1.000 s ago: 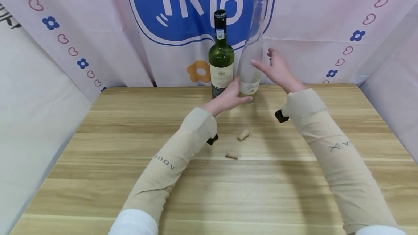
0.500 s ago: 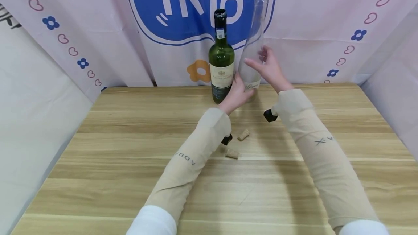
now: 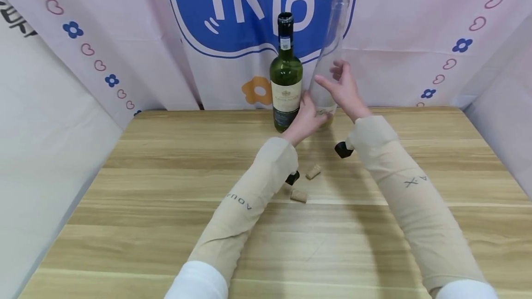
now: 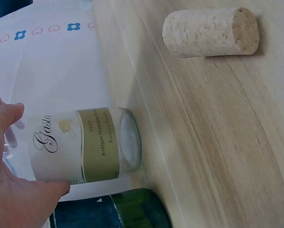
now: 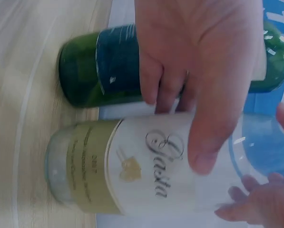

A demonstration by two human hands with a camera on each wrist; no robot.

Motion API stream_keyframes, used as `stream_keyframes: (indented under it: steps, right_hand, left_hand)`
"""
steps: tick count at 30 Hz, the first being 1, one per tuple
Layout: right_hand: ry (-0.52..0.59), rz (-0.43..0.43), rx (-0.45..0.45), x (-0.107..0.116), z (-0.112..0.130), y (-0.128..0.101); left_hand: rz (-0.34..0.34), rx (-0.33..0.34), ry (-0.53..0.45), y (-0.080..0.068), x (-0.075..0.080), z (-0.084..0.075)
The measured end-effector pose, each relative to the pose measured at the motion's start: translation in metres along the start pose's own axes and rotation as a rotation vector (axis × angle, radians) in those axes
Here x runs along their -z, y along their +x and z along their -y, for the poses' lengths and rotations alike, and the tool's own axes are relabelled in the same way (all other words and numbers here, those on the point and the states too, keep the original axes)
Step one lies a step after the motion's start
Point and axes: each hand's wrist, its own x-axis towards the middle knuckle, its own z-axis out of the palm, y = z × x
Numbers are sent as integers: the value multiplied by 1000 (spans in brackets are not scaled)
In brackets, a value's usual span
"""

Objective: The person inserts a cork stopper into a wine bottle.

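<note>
A clear glass wine bottle [image 3: 328, 70] with a white-and-gold label stands upright at the table's back edge. My left hand [image 3: 306, 118] grips its lower part, the thumb lying across the front of the label in the right wrist view. Higher up, my right hand [image 3: 348, 90] holds the same bottle from the right, fingers bent behind it. Just left is a green wine bottle [image 3: 287, 91] with a cream and dark label, close beside my left fingers. Whether the clear bottle's base touches the table cannot be told.
Two corks lie on the wooden table [image 3: 174, 188]: one cork [image 3: 313, 172] farther back, the other cork [image 3: 299, 196] nearer, by my left wrist's black camera [image 3: 293, 178]. A printed curtain [image 3: 216, 77] hangs right behind the bottles. White walls flank both sides.
Both hands have moved onto the clear bottle: the left slid right round its lower part, the right came in leftward from beside it. The head view has shifted slightly.
</note>
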Motion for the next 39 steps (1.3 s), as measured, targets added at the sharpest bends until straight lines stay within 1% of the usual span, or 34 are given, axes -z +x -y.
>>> stream_keyframes:
  steps: [6,9,12,15,19,24,28,31,35,37,39]
  right_hand:
    - [3,1,-39,6,6,-11]
    - [24,3,-40,11,13,-19]
    - [39,8,-37,15,22,-28]
    - [45,18,-44,20,32,-38]
    - [50,19,-63,28,44,-53]
    - [66,8,-74,37,56,-72]
    - [62,14,-58,45,59,-87]
    - [61,29,-17,49,60,-98]
    - [65,44,58,54,60,-109]
    - [106,43,87,55,61,-114]
    - [173,45,117,57,62,-120]
  left_hand:
    - [3,-41,-2,0,3,-3]
    - [23,-54,-29,0,5,-4]
    - [41,-89,-92,0,6,-3]
    - [60,-117,-133,-1,8,-4]
    - [85,-141,-143,-6,10,-9]
    - [132,-176,-154,-18,11,-24]
    - [157,-210,-119,-31,11,-35]
    - [181,-241,-90,-42,12,-40]
    - [220,-287,-84,-57,13,-44]
    - [231,-309,-90,-65,12,-46]
    - [239,-329,-93,-73,12,-50]
